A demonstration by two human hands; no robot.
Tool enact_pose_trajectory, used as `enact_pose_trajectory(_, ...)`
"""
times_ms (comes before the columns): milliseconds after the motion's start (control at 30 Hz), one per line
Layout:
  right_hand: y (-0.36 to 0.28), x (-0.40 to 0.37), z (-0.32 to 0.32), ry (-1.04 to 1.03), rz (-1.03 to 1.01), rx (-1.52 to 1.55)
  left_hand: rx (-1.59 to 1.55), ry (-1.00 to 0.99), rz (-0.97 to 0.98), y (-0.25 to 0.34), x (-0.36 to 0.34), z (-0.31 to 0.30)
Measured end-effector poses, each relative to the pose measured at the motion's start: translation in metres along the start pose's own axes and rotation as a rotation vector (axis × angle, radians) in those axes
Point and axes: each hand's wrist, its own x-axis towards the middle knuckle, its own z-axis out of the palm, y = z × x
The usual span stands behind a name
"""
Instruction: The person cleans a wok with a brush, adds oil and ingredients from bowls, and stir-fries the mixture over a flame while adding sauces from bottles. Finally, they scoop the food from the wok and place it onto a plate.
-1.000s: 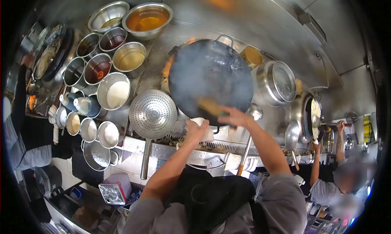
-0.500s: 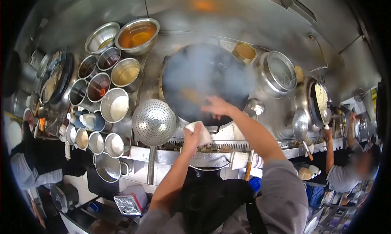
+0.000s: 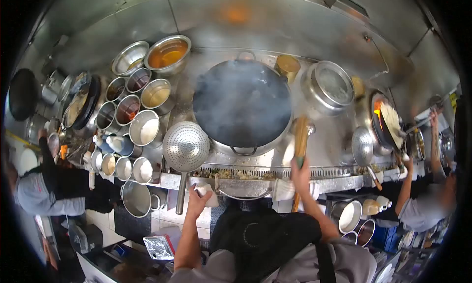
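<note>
My right hand (image 3: 301, 174) is wrapped around a bamboo wok brush (image 3: 301, 138), its tan end pointing up and a green band just above my fingers. It is held near the front right of a large black wok (image 3: 241, 103), which gives off smoke. My left hand (image 3: 197, 202) grips a folded white cloth (image 3: 210, 195) below the front edge of the range, beside the handle of a perforated skimmer (image 3: 186, 144). A ladle (image 3: 310, 127) lies right of the wok, mostly hidden behind the brush.
Metal containers of sauces and seasonings (image 3: 145, 128) stand on the left, with a bowl of orange liquid (image 3: 168, 54) at the back. A lidded pot (image 3: 333, 86) sits right of the wok. Co-workers stand at both sides; flame shows by a wok (image 3: 388, 120) on the right.
My right hand has drawn back from over the wok to its front right, with the brush now upright. The left hand with the cloth has moved down and left. The smoke has thinned.
</note>
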Motion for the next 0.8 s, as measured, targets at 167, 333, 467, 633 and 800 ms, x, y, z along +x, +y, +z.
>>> enact_pose_trajectory(167,0.103,-0.028,0.013,-0.155,-0.322,-0.570,0.472,0.180,0.284,-0.058,0.027,0.005)
enact_pose_trajectory(333,0.110,0.035,-0.010,0.046,-0.409,-0.726,0.276,0.399,0.179,-0.041,0.019,0.020)
enact_pose_trajectory(467,0.103,0.056,-0.034,-0.008,-0.280,-0.464,0.171,0.554,0.258,-0.059,-0.002,0.030)
enact_pose_trajectory(633,0.122,0.044,-0.075,-0.043,-0.228,-0.537,-0.038,0.687,0.064,-0.138,-0.088,0.048)
enact_pose_trajectory(800,-0.029,0.122,-0.055,0.009,-0.771,-0.380,-0.046,0.752,-0.350,-0.266,-0.123,0.045)
